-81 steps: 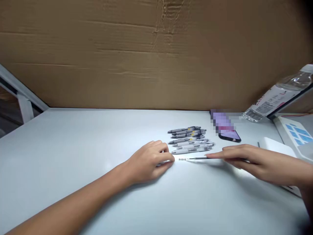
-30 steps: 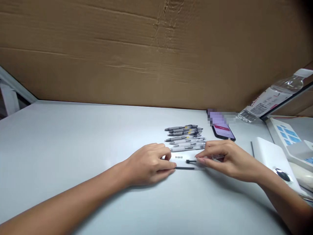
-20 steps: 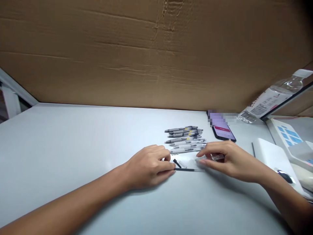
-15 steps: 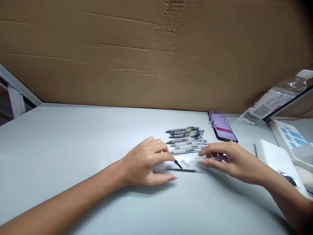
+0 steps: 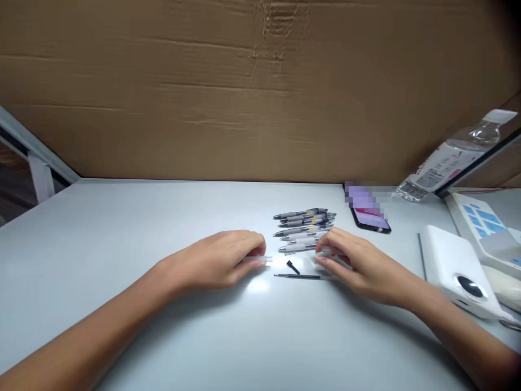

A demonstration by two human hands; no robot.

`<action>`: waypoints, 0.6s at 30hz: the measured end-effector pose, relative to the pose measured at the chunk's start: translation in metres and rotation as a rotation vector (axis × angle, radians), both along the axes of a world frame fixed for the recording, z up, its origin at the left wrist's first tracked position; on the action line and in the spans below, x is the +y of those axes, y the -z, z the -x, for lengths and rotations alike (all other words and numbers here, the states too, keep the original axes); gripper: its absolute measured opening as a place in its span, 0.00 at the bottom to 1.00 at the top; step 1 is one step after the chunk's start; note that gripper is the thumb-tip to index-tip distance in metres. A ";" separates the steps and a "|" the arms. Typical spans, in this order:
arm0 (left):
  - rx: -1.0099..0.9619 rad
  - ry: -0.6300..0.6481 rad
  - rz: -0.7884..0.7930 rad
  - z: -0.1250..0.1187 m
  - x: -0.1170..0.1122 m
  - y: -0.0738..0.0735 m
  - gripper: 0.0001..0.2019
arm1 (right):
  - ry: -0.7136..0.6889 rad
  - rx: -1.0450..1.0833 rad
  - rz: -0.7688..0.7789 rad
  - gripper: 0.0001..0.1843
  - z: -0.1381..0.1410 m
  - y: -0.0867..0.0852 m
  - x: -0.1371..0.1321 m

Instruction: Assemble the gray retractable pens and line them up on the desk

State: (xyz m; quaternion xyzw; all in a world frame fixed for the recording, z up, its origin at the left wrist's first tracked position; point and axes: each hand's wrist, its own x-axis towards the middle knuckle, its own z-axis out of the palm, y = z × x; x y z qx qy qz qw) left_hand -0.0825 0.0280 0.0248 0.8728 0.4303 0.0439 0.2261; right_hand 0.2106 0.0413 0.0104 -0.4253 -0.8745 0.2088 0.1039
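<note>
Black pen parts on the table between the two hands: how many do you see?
2: a short black piece and a long thin refill, lying apart between the left hand and right hand. More may be hidden under them.

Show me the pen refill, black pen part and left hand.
pen refill [image 5: 303, 276]: head view, on its shaft.
black pen part [image 5: 293, 266]: head view, on its middle.
left hand [image 5: 214, 260]: head view, on its back.
</note>
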 end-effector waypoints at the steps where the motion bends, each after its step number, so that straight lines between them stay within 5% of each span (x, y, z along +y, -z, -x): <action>1: -0.008 -0.030 0.002 -0.001 0.000 0.001 0.07 | 0.014 -0.011 -0.008 0.07 0.003 0.002 0.000; 7: -0.123 -0.040 -0.100 -0.009 -0.002 0.009 0.14 | 0.067 -0.101 -0.026 0.08 0.008 0.016 0.003; 18: -0.282 -0.045 -0.320 -0.039 -0.014 0.034 0.09 | 0.136 -0.110 -0.113 0.06 -0.001 0.018 0.006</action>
